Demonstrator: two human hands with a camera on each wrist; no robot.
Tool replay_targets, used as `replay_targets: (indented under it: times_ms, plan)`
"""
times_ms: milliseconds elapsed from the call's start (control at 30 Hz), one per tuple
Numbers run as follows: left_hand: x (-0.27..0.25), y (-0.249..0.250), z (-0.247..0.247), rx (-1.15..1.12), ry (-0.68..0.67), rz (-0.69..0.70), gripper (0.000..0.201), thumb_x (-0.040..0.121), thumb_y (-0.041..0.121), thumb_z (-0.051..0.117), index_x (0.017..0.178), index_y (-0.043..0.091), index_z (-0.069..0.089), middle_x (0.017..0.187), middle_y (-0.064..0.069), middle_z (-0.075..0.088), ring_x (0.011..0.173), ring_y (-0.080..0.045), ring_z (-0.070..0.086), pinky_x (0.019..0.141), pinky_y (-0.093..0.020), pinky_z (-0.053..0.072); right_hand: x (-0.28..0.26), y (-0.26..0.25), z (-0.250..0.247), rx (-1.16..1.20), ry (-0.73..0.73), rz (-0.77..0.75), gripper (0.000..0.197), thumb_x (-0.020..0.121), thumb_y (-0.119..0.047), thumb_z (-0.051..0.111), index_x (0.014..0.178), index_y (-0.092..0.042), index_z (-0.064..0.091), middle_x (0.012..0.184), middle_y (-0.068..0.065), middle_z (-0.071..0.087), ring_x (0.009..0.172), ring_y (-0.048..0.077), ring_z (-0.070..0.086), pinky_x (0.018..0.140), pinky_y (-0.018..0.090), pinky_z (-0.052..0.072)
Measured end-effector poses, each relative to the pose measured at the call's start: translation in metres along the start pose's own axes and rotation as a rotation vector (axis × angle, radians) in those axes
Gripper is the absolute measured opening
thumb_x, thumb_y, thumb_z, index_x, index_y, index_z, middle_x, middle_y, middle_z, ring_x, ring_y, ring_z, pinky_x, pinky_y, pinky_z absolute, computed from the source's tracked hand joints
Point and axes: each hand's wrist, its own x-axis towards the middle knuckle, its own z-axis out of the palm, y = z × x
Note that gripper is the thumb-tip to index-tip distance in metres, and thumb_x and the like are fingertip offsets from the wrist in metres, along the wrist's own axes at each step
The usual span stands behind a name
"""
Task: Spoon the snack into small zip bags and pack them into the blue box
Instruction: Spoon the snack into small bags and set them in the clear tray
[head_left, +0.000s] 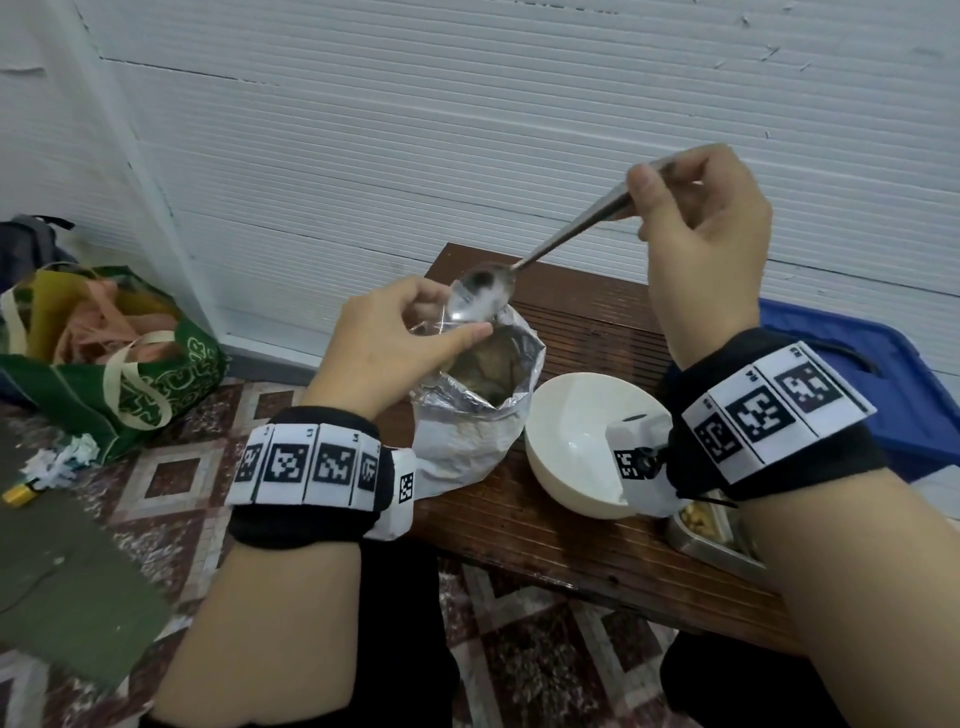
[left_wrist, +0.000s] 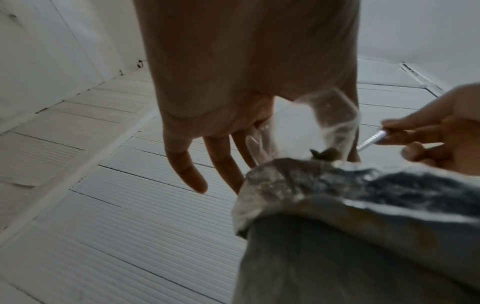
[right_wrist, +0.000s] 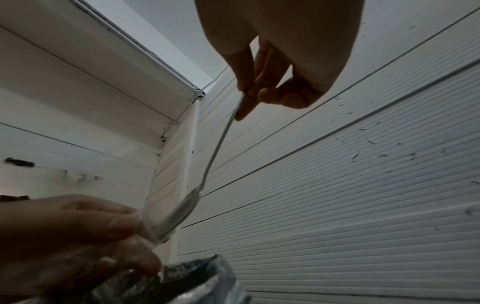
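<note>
Right hand pinches spoon handle; left hand pinches clear zip bag above foil pouch.

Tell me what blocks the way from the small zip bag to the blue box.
The right hand and its forearm, raised with the spoon, cross the line from the zip bag in the left hand to the blue box. The white bowl sits below that path.

A shiny silver spoon sits just above the left fingers, beside a crinkled silver foil bag. The bowl is plain white, the box blue, the table dark brown with ridged lines.
</note>
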Motion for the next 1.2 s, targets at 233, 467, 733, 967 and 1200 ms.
replay_targets:
  times_ms: [233,467,733,967,1200]
  plan:
    - [0.0,-0.006,-0.003,-0.015,-0.046,-0.035,0.047,0.069,0.056,0.076,0.106,0.032,0.061,0.098,0.02,0.06,0.091,0.012,0.051,0.069,-0.009,0.035,-0.026,0.02,0.0,-0.181,0.008,0.019,0.02,0.093,-0.015,0.058,0.077,-0.021,0.046,0.067,-0.016,0.05,0.058,-0.009,0.049,0.057,0.007,0.037]
    - [0.0,-0.005,-0.002,-0.057,-0.033,-0.066,0.048,0.065,0.058,0.078,0.103,0.032,0.061,0.1,0.015,0.064,0.095,0.01,0.055,0.078,-0.015,0.044,-0.072,0.047,0.025,-0.591,-0.52,-0.235,0.01,0.085,-0.015,0.058,0.077,-0.01,0.055,0.063,0.001,0.042,0.068,0.021,0.04,0.063,0.031,0.028]
    - [0.0,-0.003,-0.002,-0.095,-0.036,-0.118,0.055,0.062,0.06,0.079,0.105,0.026,0.066,0.096,0.011,0.068,0.096,-0.002,0.063,0.089,-0.029,0.053,-0.072,0.053,0.033,-0.594,-0.591,-0.091,0.01,0.09,-0.016,0.058,0.083,-0.012,0.052,0.075,0.01,0.048,0.079,0.028,0.045,0.069,0.029,0.025]
    - [-0.002,0.002,-0.007,-0.091,-0.093,-0.112,0.055,0.059,0.064,0.077,0.099,0.026,0.069,0.084,0.009,0.071,0.092,-0.004,0.066,0.084,-0.025,0.05,-0.065,0.048,0.028,-0.358,-0.379,0.148,0.018,0.092,-0.014,0.058,0.076,-0.017,0.049,0.076,0.005,0.062,0.078,0.026,0.059,0.07,0.04,0.047]
    - [-0.004,0.005,-0.009,-0.091,-0.092,-0.104,0.049,0.065,0.06,0.075,0.101,0.028,0.065,0.089,0.012,0.07,0.094,-0.001,0.063,0.084,-0.022,0.047,-0.043,0.048,0.015,-0.26,-0.079,0.416,0.023,0.094,-0.02,0.055,0.073,-0.022,0.047,0.082,0.006,0.065,0.072,0.016,0.06,0.064,0.026,0.046]
